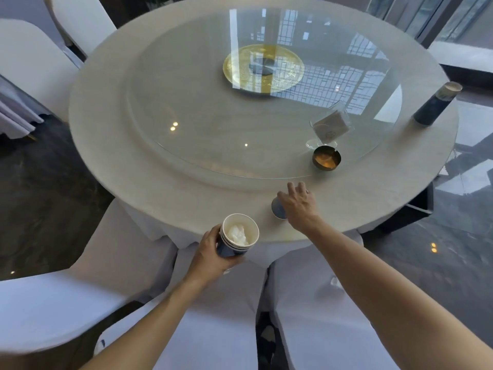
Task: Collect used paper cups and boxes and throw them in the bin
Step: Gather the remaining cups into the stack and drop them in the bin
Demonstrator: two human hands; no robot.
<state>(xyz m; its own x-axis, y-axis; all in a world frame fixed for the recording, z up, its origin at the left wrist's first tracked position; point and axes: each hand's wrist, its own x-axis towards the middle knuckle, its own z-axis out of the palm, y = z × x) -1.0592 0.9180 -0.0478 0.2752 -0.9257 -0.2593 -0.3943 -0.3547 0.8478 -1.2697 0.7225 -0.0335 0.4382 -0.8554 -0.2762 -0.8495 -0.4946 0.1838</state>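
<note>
Though round table [165,193] glass-topped, white-covered chairs [66,297] surround.

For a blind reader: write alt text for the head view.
Left hand holds a stack of cups while the right hand covers a cup on the round table. Another cup stands at the far right edge.

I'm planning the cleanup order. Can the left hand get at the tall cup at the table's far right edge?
Probably not: the left hand holds stacked cups, and the tall cup stands far across the table.
</note>
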